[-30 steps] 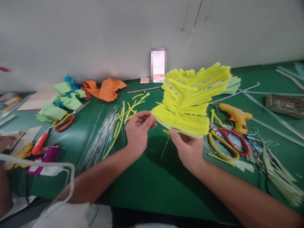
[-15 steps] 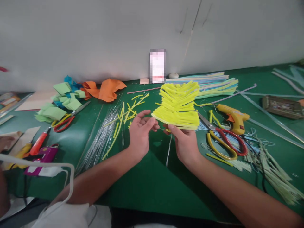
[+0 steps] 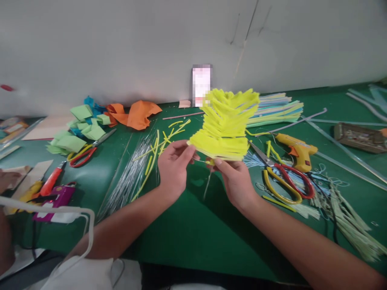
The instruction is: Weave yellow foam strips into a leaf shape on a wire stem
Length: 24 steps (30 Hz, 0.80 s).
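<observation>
Yellow and fuzzy, a leaf-like piece (image 3: 225, 139) is held above the green table (image 3: 193, 241) in the head view. The left hand (image 3: 173, 167) pinches its lower left corner; the right hand (image 3: 237, 181) grips its bottom edge, beside a dangling wire (image 3: 207, 185). Good handling, I judge, means a firm right thumb at the base, a light left pinch that spares the fuzz, and clearance from the scissors (image 3: 271, 162) at right.

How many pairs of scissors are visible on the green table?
2: one pair beside the light-green papers, the other pair right of the right hand. Others may be hidden.
</observation>
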{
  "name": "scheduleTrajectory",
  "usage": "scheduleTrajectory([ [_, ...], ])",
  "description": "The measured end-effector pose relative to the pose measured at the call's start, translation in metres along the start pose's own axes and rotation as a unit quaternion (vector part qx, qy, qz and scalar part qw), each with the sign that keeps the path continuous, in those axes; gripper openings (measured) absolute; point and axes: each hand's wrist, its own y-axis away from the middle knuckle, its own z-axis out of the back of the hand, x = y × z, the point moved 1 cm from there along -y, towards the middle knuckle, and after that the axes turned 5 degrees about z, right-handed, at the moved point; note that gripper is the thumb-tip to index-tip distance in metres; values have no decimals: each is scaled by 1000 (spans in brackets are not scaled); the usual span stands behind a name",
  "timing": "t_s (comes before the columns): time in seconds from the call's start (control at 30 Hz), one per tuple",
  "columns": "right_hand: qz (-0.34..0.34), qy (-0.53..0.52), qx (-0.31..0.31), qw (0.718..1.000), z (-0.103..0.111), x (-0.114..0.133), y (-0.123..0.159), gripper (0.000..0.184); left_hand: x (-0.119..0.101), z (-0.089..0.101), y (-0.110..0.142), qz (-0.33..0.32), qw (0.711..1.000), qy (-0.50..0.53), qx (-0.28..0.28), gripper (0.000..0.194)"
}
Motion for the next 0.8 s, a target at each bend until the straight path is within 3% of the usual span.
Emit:
scheduleTrajectory([
  [0.1,-12,96,40,994,4,6,-2,34,-18,6,-10,-126,991,-30,-39,18],
  [0.17,46,227,95,968,9,11,-1,38,-27,13,-16,-224,970,-76,-65,12],
  [0.2,113,293,124,941,11,15,1,38,-28,17,-18,-267,955,-110,-70,9],
  [0.27,298,386,170,856,15,23,4,34,-26,23,-20,-314,928,-195,-40,7],
  [0.33,443,437,199,757,19,29,7,23,-17,25,-20,-310,909,-276,44,8],
  [0.4,501,472,206,696,22,34,6,6,-4,25,-18,-290,886,-332,142,7],
  [0.43,504,490,204,681,24,35,3,3,2,24,-16,-283,875,-350,178,6],
  [0.5,492,525,192,667,28,35,-5,14,11,22,-13,-280,854,-378,222,8],
  [0.6,474,563,184,652,34,29,-17,16,20,21,-11,-282,830,-405,259,10],
  [0.8,489,555,225,634,42,18,-23,10,29,25,-11,-305,802,-412,308,13],
])
